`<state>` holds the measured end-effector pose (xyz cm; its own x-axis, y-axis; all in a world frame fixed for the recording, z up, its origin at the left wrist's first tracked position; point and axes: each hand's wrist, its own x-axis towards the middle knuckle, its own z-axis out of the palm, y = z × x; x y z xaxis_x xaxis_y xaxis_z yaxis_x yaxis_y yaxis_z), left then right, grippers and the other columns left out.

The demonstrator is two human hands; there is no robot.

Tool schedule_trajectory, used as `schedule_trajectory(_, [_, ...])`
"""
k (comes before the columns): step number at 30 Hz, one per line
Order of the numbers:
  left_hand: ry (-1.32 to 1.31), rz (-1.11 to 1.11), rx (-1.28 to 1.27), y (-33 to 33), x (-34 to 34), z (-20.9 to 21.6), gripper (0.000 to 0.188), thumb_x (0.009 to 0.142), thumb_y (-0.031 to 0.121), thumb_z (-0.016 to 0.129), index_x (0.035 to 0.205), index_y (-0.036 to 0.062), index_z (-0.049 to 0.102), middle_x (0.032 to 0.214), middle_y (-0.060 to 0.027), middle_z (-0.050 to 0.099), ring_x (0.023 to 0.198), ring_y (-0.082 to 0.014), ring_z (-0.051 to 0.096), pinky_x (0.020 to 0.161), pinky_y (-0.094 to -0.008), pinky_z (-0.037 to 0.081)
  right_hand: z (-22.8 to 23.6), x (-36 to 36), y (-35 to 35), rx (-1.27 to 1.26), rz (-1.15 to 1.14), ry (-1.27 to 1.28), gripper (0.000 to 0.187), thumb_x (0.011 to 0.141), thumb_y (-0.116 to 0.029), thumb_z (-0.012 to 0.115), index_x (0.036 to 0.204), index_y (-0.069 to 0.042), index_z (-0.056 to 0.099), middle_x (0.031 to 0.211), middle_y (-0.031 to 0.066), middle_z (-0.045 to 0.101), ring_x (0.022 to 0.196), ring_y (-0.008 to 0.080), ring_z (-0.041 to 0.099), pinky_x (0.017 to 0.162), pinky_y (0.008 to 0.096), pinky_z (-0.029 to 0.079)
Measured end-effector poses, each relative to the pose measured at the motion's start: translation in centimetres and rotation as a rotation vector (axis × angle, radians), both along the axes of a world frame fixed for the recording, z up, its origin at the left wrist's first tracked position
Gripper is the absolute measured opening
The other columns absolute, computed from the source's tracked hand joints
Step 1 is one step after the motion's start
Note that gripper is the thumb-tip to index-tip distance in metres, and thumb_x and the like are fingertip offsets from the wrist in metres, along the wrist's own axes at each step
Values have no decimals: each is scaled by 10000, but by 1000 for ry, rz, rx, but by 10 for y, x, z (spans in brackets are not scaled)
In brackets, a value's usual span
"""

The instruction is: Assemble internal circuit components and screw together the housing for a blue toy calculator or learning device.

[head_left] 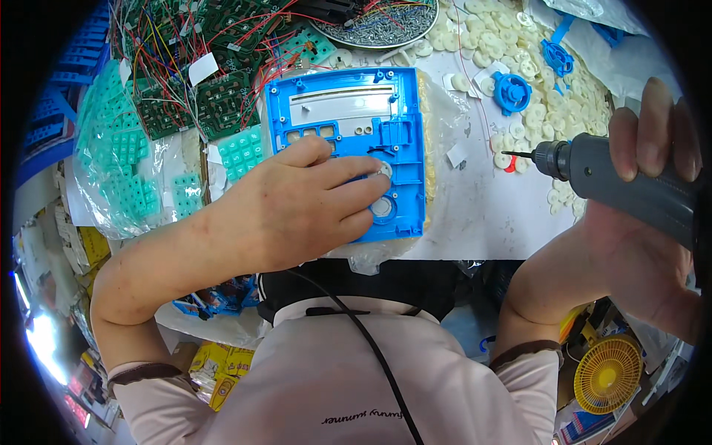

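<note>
Free to cross bare counter (478, 215) between blue housing (407, 159) and screwdriver (627, 178), blocked beyond by white discs (493, 35), left of housing by circuit boards (231, 102).

A blue plastic housing (404, 159) lies flat, its ribbed, post-studded inner side up, a pale slotted panel toward its far end. At the left fingers (357, 167), what seems a small pale disc (385, 170) sits in it, partly hidden. A dark grey powered screwdriver (604, 169) is held to the right, thin bit pointing left, apart from the housing.
</note>
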<state>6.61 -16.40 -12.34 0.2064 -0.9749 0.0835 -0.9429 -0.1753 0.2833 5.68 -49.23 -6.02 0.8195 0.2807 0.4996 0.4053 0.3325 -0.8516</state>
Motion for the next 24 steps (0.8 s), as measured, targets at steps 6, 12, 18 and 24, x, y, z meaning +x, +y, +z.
schedule_trajectory(6, [-76, 10, 6, -4, -6, 1, 100, 765, 187, 658, 841, 137, 618, 1285, -45, 634, 1244, -185, 577, 922, -400, 416, -1, 0, 2, -8, 2, -5, 623, 913, -405, 536, 1422, -63, 429, 1039, 96, 478, 874, 209, 434, 780, 376, 406])
schedule_trajectory(12, [-59, 4, 48, -2, -8, 2, 118, 762, 197, 659, 862, 135, 650, 1297, -48, 620, 1265, -191, 547, 956, -407, 414, 1, 2, 7, -22, 9, -11, 600, 922, -392, 542, 1419, -74, 433, 1038, 93, 477, 871, 206, 433, 779, 374, 405])
schedule_trajectory(18, [-77, -65, 117, -3, -2, 5, 167, 771, 211, 652, 915, 133, 686, 1325, -60, 600, 1284, -200, 522, 1005, -437, 408, 3, 7, 25, -67, 25, -32, 578, 930, -378, 548, 1415, -85, 436, 1038, 90, 475, 867, 202, 433, 779, 373, 405])
schedule_trajectory(24, [-83, -12, 76, 0, -6, 7, 158, 753, 214, 659, 887, 133, 681, 1335, -30, 598, 1289, -196, 507, 1056, -497, 374, -4, 7, 46, -119, 67, -29, 546, 943, -359, 566, 1409, -104, 439, 1040, 84, 481, 861, 193, 444, 780, 370, 408])
